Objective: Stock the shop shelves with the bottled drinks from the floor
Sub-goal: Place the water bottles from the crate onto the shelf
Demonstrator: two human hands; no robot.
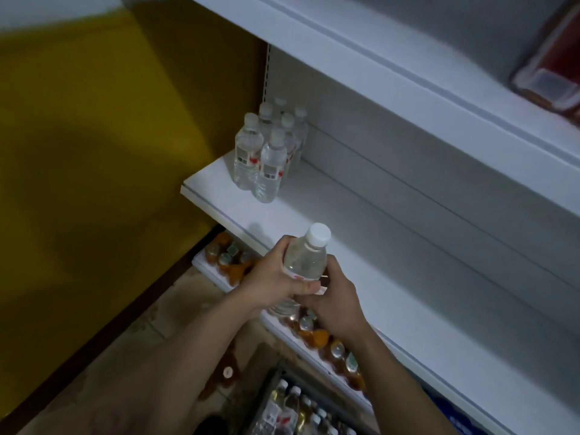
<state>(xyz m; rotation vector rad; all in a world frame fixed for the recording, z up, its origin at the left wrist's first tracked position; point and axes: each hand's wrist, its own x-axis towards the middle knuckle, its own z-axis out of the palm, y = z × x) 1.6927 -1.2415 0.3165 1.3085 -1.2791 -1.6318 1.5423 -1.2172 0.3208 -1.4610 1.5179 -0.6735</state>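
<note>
A clear water bottle (307, 258) with a white cap is held upright in front of the middle white shelf (361, 246). My left hand (276, 277) grips its body from the left, thumb across the label. My right hand (332, 296) holds its lower part from the right. Several matching water bottles (266, 152) stand in a cluster at the shelf's far left end. More bottled drinks (292, 406) are packed together on the floor below.
Orange-coloured bottled drinks (317, 334) line the lower shelf (207, 271) under my hands. An upper shelf (408, 73) carries a red packet (552, 73) at the top right. A yellow wall (94, 152) closes the left side. A brown bottle (229, 372) lies on the floor.
</note>
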